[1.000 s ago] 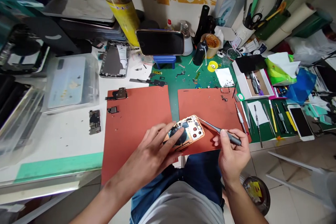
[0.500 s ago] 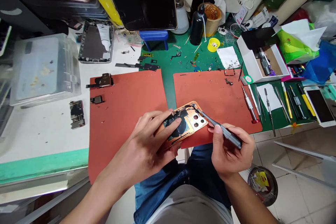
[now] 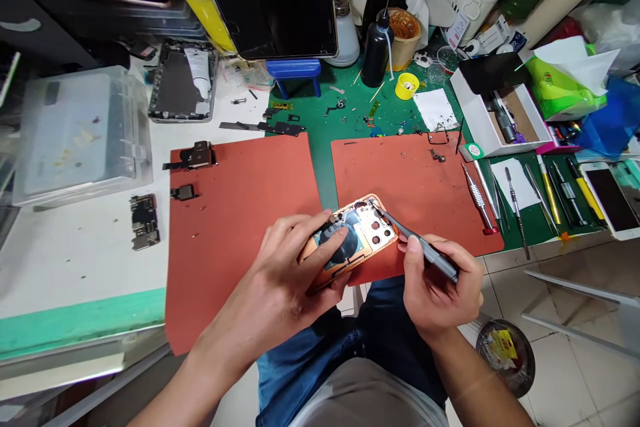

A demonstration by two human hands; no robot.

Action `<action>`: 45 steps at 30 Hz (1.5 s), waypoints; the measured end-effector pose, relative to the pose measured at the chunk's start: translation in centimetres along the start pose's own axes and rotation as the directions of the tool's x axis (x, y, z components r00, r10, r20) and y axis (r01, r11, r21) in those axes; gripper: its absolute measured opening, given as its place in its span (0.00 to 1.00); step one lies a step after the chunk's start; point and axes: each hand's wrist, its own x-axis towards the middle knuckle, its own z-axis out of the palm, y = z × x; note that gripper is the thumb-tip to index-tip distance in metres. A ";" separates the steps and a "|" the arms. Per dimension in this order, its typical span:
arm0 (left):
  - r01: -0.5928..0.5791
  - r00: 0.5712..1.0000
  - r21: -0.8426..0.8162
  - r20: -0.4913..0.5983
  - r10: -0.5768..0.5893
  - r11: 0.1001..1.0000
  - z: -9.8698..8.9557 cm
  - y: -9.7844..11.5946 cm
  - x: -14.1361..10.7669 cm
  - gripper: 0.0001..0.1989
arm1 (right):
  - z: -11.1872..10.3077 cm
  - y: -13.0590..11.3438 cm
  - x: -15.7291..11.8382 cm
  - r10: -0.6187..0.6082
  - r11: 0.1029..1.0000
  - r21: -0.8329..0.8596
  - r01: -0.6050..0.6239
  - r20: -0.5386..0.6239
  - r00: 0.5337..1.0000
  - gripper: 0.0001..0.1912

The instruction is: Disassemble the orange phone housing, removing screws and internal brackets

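Note:
My left hand (image 3: 287,270) is closed around an opened orange phone housing (image 3: 367,233), tilted above the gap between two red mats. Its fingers lie across the inside, near a dark round coil (image 3: 345,243). Camera holes show at the housing's right end. In my right hand (image 3: 443,293) are grey tweezers (image 3: 425,247), held between thumb and fingers. Their tips reach the upper right corner of the housing, by the camera holes; whether they grip a part there is too small to tell.
Loose camera modules (image 3: 200,155) lie on the left mat (image 3: 240,213), with a logic board (image 3: 145,221) beside it. Several tools, including a screwdriver (image 3: 477,197), line the right side. A phone on a blue stand (image 3: 294,70) and a black bottle (image 3: 376,53) stand behind.
The housing has turned slightly, so its inside looks brighter and its camera holes show more plainly. Both hands keep their hold, and the tweezer tips stay near the same corner.

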 end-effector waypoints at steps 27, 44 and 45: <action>0.000 1.000 -0.022 0.018 0.000 1.000 -0.2 0.0 0.1 0.27 | 0.1 0.2 0.1 -0.069 0.996 -0.057 0.068 -0.005 0.998 0.22; 0.027 0.998 -0.081 0.059 -0.022 0.996 -1.2 0.3 0.6 0.26 | -1.0 -0.2 1.5 -0.326 0.911 -0.181 0.370 0.234 0.916 0.17; 0.030 0.998 -0.084 0.062 -0.024 0.996 -1.3 0.3 0.6 0.26 | -1.1 -0.3 1.7 -0.323 0.905 -0.197 0.376 0.256 0.911 0.14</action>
